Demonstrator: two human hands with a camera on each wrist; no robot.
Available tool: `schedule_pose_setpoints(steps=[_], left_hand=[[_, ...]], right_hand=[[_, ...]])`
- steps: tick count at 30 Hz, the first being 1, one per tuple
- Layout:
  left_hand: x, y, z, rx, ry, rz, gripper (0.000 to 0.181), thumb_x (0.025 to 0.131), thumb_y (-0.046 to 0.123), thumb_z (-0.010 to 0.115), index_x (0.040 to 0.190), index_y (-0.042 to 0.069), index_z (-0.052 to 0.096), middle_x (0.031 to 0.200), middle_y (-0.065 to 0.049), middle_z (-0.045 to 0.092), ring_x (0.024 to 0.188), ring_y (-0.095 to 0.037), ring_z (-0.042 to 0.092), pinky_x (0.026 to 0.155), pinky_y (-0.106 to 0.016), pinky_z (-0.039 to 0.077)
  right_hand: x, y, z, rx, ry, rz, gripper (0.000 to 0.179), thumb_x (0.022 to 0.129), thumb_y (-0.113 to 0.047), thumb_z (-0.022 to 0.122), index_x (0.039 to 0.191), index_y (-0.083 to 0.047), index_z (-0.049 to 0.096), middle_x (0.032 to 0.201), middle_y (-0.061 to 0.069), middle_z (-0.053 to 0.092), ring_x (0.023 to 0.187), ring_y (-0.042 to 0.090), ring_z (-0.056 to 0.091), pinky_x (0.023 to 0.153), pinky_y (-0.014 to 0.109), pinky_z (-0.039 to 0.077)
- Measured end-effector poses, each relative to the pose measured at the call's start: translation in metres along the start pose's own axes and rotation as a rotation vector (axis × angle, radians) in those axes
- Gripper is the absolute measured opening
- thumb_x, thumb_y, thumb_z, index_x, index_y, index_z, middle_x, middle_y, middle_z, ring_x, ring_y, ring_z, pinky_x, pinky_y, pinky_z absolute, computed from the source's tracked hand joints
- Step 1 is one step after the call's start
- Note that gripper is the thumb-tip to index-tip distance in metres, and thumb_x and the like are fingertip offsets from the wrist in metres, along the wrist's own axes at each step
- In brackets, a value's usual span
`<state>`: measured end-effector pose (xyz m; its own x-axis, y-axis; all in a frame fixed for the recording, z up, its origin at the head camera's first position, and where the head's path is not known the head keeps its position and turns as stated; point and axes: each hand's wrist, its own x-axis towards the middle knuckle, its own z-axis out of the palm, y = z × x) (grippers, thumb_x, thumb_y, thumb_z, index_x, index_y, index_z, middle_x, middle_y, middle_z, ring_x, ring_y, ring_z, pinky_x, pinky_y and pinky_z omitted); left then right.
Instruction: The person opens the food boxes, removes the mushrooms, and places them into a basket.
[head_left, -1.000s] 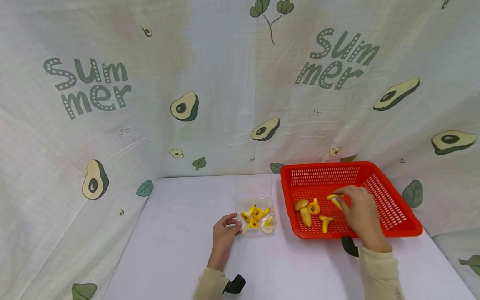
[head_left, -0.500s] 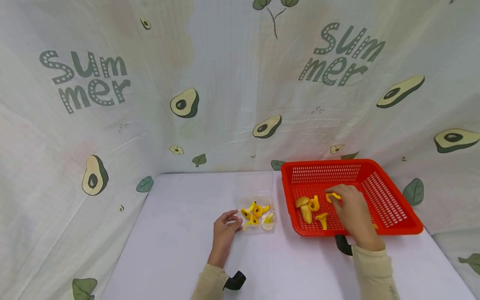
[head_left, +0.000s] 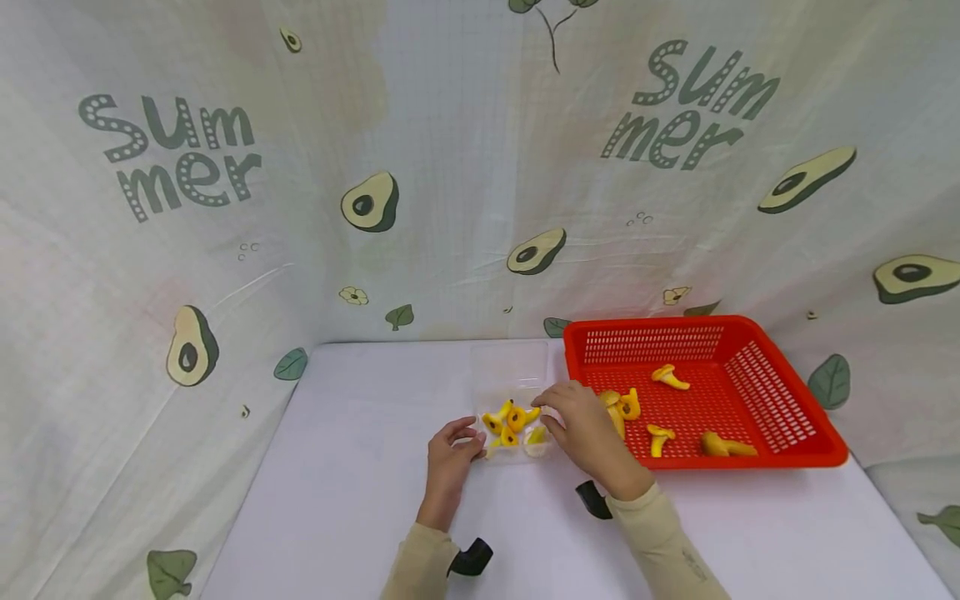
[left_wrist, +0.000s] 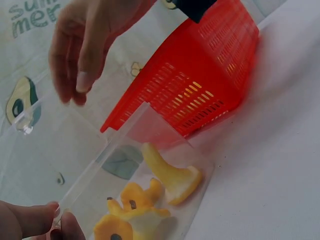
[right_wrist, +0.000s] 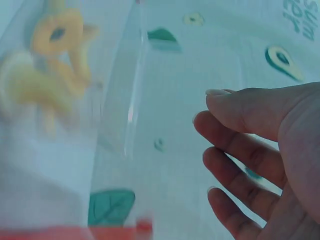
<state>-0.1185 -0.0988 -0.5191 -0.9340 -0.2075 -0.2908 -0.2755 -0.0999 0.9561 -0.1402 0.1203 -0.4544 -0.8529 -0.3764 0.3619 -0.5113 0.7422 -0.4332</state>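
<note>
My left hand (head_left: pixel 452 462) pinches the left edge of a clear plastic box (left_wrist: pixel 150 120), thumb and finger at its rim in the left wrist view. The box's see-through lid (head_left: pixel 510 361) lies folded back behind it. Several yellow mushrooms (left_wrist: pixel 172 172) lie inside the box, some showing dark spots. My right hand (head_left: pixel 588 429) hovers by the box's right side, with loosely bent fingers and nothing between them in the right wrist view. Several mushrooms lie in the red basket, including a yellow one (head_left: pixel 669 377) at the back and a brownish one (head_left: pixel 725 444) at the front right.
The red slatted plastic basket (head_left: pixel 806 400) stands to the right of the box, its near rim close to my right forearm. A white cloth covers the table (head_left: pixel 352 483). Behind it hangs a curtain (head_left: pixel 442 167) printed with avocados and lettering.
My right hand has let go of a yellow mushroom, which now lies at the back of the basket. It has moved left from the basket to the box. My left hand stays put.
</note>
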Motion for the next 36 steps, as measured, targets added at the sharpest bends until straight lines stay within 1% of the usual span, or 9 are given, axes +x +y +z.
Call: schedule_pose_setpoints(steps=[4, 7, 10, 13, 19, 23, 27, 30, 36], left_hand=[[-0.001, 0.000, 0.000, -0.025, -0.010, 0.026, 0.041, 0.094, -0.007, 0.073, 0.134, -0.012, 0.063, 0.102, -0.012, 0.063, 0.079, -0.016, 0.065, 0.072, -0.026, 0.065], [-0.001, -0.001, 0.000, -0.038, -0.019, 0.046, 0.042, 0.093, -0.008, 0.073, 0.133, -0.015, 0.061, 0.101, -0.012, 0.063, 0.078, -0.014, 0.065, 0.070, -0.025, 0.064], [-0.001, -0.001, 0.000, -0.034, -0.018, 0.045, 0.042, 0.093, -0.008, 0.073, 0.133, -0.015, 0.061, 0.102, -0.012, 0.063, 0.077, -0.012, 0.065, 0.069, -0.023, 0.064], [0.000, -0.003, 0.000, -0.032, -0.014, 0.041, 0.042, 0.093, -0.008, 0.074, 0.133, -0.015, 0.061, 0.102, -0.012, 0.062, 0.077, -0.012, 0.065, 0.068, -0.023, 0.063], [-0.001, -0.002, 0.001, -0.034, -0.012, 0.033, 0.042, 0.093, -0.006, 0.074, 0.133, -0.014, 0.062, 0.102, -0.011, 0.061, 0.078, -0.012, 0.065, 0.070, -0.023, 0.064], [-0.003, 0.000, 0.001, -0.040, -0.010, 0.037, 0.041, 0.094, -0.006, 0.074, 0.132, -0.014, 0.062, 0.101, -0.011, 0.061, 0.078, -0.012, 0.065, 0.070, -0.023, 0.063], [-0.004, 0.000, 0.001, -0.048, -0.010, 0.045, 0.041, 0.094, -0.007, 0.074, 0.132, -0.015, 0.062, 0.101, -0.011, 0.061, 0.077, -0.011, 0.065, 0.069, -0.022, 0.063], [-0.003, -0.001, 0.001, -0.055, -0.011, 0.047, 0.041, 0.093, -0.007, 0.074, 0.132, -0.015, 0.061, 0.100, -0.011, 0.061, 0.076, -0.011, 0.064, 0.069, -0.022, 0.063], [-0.002, -0.003, 0.001, -0.058, -0.004, 0.035, 0.042, 0.092, -0.006, 0.075, 0.132, -0.014, 0.062, 0.098, -0.009, 0.061, 0.074, -0.011, 0.064, 0.068, -0.022, 0.062]], right_hand=[[0.011, -0.013, 0.021, 0.029, -0.072, -0.013, 0.027, 0.082, -0.004, 0.090, 0.106, -0.008, 0.080, 0.105, 0.005, 0.077, 0.102, 0.028, 0.066, 0.095, 0.046, 0.060], [0.018, -0.018, 0.034, 0.033, -0.121, -0.008, 0.028, 0.084, -0.006, 0.089, 0.110, -0.007, 0.080, 0.107, 0.007, 0.077, 0.102, 0.029, 0.066, 0.096, 0.047, 0.060], [0.023, -0.020, 0.044, 0.033, -0.168, 0.012, 0.027, 0.086, -0.008, 0.088, 0.112, -0.006, 0.080, 0.109, 0.008, 0.077, 0.102, 0.029, 0.065, 0.096, 0.047, 0.059], [0.028, -0.020, 0.052, 0.031, -0.195, 0.019, 0.026, 0.087, -0.007, 0.087, 0.111, -0.005, 0.080, 0.108, 0.009, 0.077, 0.099, 0.029, 0.065, 0.094, 0.047, 0.058], [0.035, -0.015, 0.065, 0.003, -0.215, 0.032, 0.020, 0.086, -0.006, 0.086, 0.106, -0.004, 0.082, 0.102, 0.009, 0.077, 0.094, 0.030, 0.066, 0.086, 0.045, 0.057], [0.039, -0.014, 0.071, -0.050, -0.236, 0.039, 0.018, 0.085, -0.006, 0.087, 0.102, -0.004, 0.083, 0.097, 0.010, 0.076, 0.089, 0.030, 0.066, 0.082, 0.044, 0.056], [0.041, -0.013, 0.075, -0.057, -0.256, 0.057, 0.017, 0.085, -0.006, 0.087, 0.101, -0.005, 0.084, 0.096, 0.009, 0.077, 0.087, 0.028, 0.065, 0.082, 0.043, 0.057], [0.042, -0.012, 0.078, -0.047, -0.259, 0.066, 0.014, 0.085, -0.006, 0.087, 0.099, -0.005, 0.084, 0.094, 0.009, 0.077, 0.085, 0.028, 0.065, 0.082, 0.043, 0.057], [0.045, -0.010, 0.084, -0.085, -0.231, 0.038, 0.009, 0.083, -0.007, 0.088, 0.090, -0.008, 0.082, 0.083, 0.005, 0.074, 0.079, 0.026, 0.064, 0.076, 0.043, 0.056]])
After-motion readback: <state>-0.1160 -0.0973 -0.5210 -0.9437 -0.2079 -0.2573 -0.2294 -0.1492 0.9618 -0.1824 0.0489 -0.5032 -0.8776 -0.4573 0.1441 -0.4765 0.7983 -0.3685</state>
